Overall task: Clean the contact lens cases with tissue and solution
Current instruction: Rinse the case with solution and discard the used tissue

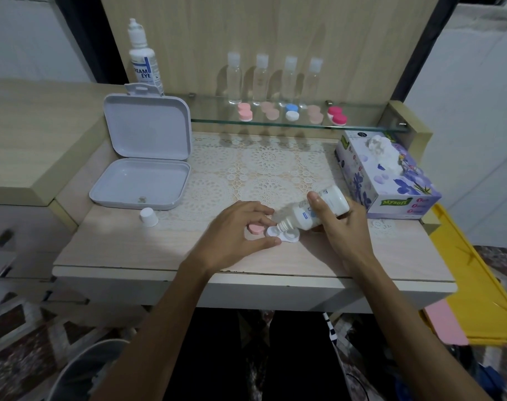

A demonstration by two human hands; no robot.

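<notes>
Head view, places given from the tissue box [388,180], which stands at the right end of the desk [130,250] on the edge of a lace mat [263,166].

- Right hand [343,227]: just left of and in front of the tissue box. Fingers and thumb wrapped round a white solution bottle [318,209], held tipped over, nozzle pointing down and left.
- Open lens case [284,234]: white, flat on the desk, left of the tissue box and nearer the desk's front edge. The bottle's nozzle sits right over or in its left well; contact cannot be told.
- Left hand [232,235]: further left of the tissue box, beside the case. Fingers loosely curved, thumb tip and fingertips at the case's left end, steadying it; not wrapped round it.
- Pink cap [253,228]: on the desk under the left hand's fingers, just left of the case.
- White bottle cap [148,217]: well left of the tissue box, standing on the desk.
- Grey hinged box [143,157]: far left of the tissue box, lid raised upright, a small dark item in its tray.
- Glass shelf [275,123]: behind and left of the tissue box. On it: five closed lens cases [292,112] in pink, peach, blue-and-white and red, with four clear small bottles [275,79] in a row behind.
- Tall eye-solution bottle [143,57]: far left of the tissue box, behind the grey box's lid.
</notes>
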